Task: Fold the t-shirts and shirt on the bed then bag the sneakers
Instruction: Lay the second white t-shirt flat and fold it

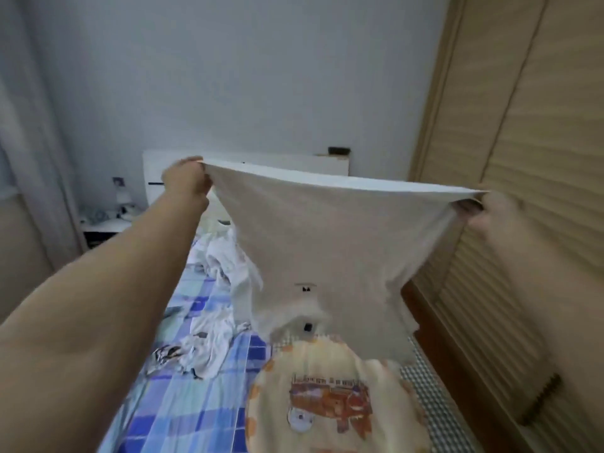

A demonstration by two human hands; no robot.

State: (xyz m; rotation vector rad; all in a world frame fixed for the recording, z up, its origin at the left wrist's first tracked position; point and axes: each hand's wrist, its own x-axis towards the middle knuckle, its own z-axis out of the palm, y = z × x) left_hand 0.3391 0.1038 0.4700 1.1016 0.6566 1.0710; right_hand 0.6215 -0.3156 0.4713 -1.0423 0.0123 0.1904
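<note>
T-shirt [327, 243] up in the air, white and stretched wide above the bed [183, 387], hem edge taut between both hands. Left hand [188, 178] has its grip clenched on one corner, arm reaching out long; right hand [490, 210] pinches the other corner, blurred, right against the louvred wardrobe doors [523, 158]. Fabric hangs down, narrowing toward the bottom. Below it, a heap of white clothes [222, 289] lies crumpled on the blue checked sheet, and a cream pillow [330, 400] with a cartoon print sits near the bed's close end. White headboard [248, 158] behind.
</note>
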